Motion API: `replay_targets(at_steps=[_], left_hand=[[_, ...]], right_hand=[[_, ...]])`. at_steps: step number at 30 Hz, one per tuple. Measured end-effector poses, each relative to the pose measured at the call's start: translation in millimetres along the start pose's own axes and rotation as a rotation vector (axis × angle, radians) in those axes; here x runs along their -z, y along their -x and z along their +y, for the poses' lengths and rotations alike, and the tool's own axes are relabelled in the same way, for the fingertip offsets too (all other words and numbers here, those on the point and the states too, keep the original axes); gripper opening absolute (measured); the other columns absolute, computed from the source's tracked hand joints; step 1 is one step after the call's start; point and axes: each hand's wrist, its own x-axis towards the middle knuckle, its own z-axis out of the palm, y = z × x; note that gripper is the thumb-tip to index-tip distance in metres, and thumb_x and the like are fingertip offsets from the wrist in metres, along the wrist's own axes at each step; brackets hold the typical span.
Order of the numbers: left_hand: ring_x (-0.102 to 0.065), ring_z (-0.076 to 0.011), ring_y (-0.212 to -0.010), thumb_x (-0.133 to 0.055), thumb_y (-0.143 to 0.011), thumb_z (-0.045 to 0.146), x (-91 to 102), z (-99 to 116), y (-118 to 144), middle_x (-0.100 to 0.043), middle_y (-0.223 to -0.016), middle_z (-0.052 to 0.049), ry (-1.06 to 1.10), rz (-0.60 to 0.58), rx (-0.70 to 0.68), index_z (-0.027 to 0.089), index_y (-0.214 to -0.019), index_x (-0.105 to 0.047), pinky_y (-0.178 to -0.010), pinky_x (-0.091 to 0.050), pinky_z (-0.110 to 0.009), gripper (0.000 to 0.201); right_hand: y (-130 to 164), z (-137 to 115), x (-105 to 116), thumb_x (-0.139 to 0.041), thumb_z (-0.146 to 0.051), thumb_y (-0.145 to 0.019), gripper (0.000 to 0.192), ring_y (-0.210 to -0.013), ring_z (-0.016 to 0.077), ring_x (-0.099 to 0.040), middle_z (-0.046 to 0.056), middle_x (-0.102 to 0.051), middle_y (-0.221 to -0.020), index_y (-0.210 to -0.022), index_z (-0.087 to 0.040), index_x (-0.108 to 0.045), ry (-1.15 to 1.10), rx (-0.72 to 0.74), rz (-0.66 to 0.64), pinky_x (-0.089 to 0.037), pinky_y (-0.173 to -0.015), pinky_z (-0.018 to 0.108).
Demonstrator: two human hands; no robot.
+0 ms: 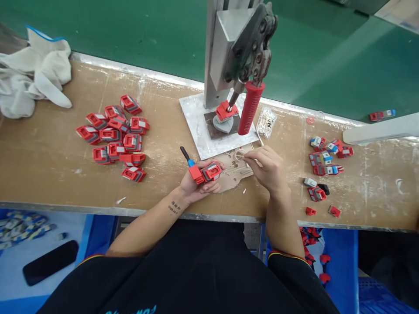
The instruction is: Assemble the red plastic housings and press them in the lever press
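My left hand [191, 187] lies palm up near the table's front edge, its fingers curled around a red and grey plastic toy part [212, 172]. A red block with a blue piece and a black tip [185, 153] sits beside it in the same hand. To the right, my right hand [266, 168] pinches a thin pale stick, probably a cotton swab [246, 156]. The stick's far end is at a small clear round dish [240, 153] on a stained cardboard piece [231, 181]. Fingers partly hide the stick.
A hand press with a red handle [251, 107] stands on a metal plate [193, 120]. Many red parts [114, 135] lie left, multicoloured assemblies [322, 159] right. White gloves [42, 69], a packet of cotton swabs [266, 123] and blue bins [342, 261] surround the work.
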Motion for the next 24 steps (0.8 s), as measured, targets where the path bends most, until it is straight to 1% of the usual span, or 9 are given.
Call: replay_targets(at_steps=[3, 5, 7, 10, 13, 16, 18, 20, 24], left_hand=[[-0.027, -0.0094, -0.030, -0.044, -0.108, 0.044, 2.9, -1.8, -0.6, -0.045, -0.038, 0.004, -0.007, -0.034, 0.001, 0.015, -0.090, -0.072, -0.049, -0.035, -0.024, 0.044], [-0.028, -0.0092, -0.030, -0.050, -0.106, 0.046, 3.8, -2.6, -0.6, -0.045, -0.038, 0.005, -0.018, -0.056, -0.007, 0.015, -0.090, -0.072, -0.049, -0.035, -0.024, 0.041], [-0.028, -0.0089, -0.031, -0.054, -0.103, 0.047, 4.1, -3.2, -0.4, -0.046, -0.038, 0.005, -0.028, -0.067, -0.018, 0.016, -0.091, -0.072, -0.050, -0.035, -0.024, 0.038], [-0.029, -0.0085, -0.032, -0.056, -0.103, 0.045, 3.9, -3.2, 0.2, -0.046, -0.039, 0.005, -0.035, -0.071, -0.024, 0.015, -0.092, -0.072, -0.051, -0.035, -0.024, 0.036], [-0.029, -0.0088, -0.032, -0.052, -0.104, 0.043, 3.2, -2.5, 0.5, -0.047, -0.039, 0.005, -0.031, -0.066, -0.022, 0.015, -0.092, -0.072, -0.050, -0.035, -0.025, 0.036], [-0.030, -0.0089, -0.031, -0.052, -0.105, 0.043, 2.0, -2.6, 0.4, -0.047, -0.039, 0.005, -0.032, -0.048, -0.014, 0.015, -0.091, -0.072, -0.049, -0.033, -0.024, 0.037], [-0.031, -0.0091, -0.031, -0.052, -0.105, 0.045, 1.3, -3.1, 0.1, -0.047, -0.039, 0.004, -0.038, -0.036, -0.007, 0.015, -0.091, -0.071, -0.049, -0.033, -0.024, 0.038], [-0.031, -0.0093, -0.031, -0.051, -0.105, 0.044, 0.8, -3.7, -0.1, -0.047, -0.039, 0.004, -0.044, -0.041, -0.003, 0.015, -0.090, -0.071, -0.049, -0.033, -0.025, 0.038], [-0.030, -0.0097, -0.031, -0.055, -0.102, 0.041, 0.1, -3.7, 0.2, -0.048, -0.039, 0.004, -0.065, -0.063, -0.007, 0.015, -0.091, -0.070, -0.048, -0.033, -0.025, 0.033]], right_hand=[[8.1, 1.5, -1.4, -0.074, -0.021, -0.093, 0.007, -0.066, 0.0148, -0.065, -0.001, -0.076, -0.080, -0.092, -0.025, -0.069, -0.064, -0.163, 0.174, -0.053, -0.062, 0.030], [14.8, 3.8, -4.6, -0.077, -0.023, -0.089, 0.012, -0.061, 0.0126, -0.063, -0.002, -0.075, -0.079, -0.094, -0.024, -0.067, -0.139, -0.296, 0.292, -0.051, -0.057, 0.027], [20.0, 6.5, -9.0, -0.079, -0.024, -0.087, 0.016, -0.060, 0.0116, -0.064, -0.003, -0.075, -0.079, -0.094, -0.023, -0.065, -0.226, -0.393, 0.336, -0.051, -0.057, 0.025], [22.7, 9.7, -13.7, -0.080, -0.024, -0.084, 0.018, -0.061, 0.0109, -0.066, -0.003, -0.074, -0.077, -0.091, -0.023, -0.064, -0.304, -0.447, 0.342, -0.053, -0.058, 0.024], [20.0, 8.8, -11.7, -0.082, -0.023, -0.082, 0.020, -0.059, 0.0104, -0.065, -0.004, -0.072, -0.075, -0.089, -0.023, -0.063, -0.328, -0.444, 0.369, -0.052, -0.056, 0.024], [13.0, -0.8, -3.7, -0.085, -0.026, -0.082, 0.025, -0.061, 0.0118, -0.066, -0.004, -0.071, -0.075, -0.089, -0.025, -0.061, -0.389, -0.400, 0.475, -0.052, -0.054, 0.024], [6.6, -14.0, 1.4, -0.086, -0.027, -0.084, 0.028, -0.061, 0.0131, -0.066, -0.004, -0.070, -0.074, -0.090, -0.026, -0.059, -0.455, -0.343, 0.554, -0.051, -0.052, 0.025], [-0.1, -31.8, 3.2, -0.085, -0.028, -0.086, 0.028, -0.061, 0.0141, -0.065, -0.005, -0.068, -0.072, -0.091, -0.028, -0.058, -0.534, -0.282, 0.591, -0.051, -0.052, 0.027], [-8.5, -65.9, -5.9, -0.083, -0.025, -0.089, 0.025, -0.060, 0.0134, -0.064, -0.005, -0.067, -0.070, -0.093, -0.027, -0.058, -0.674, -0.201, 0.551, -0.053, -0.057, 0.029]])
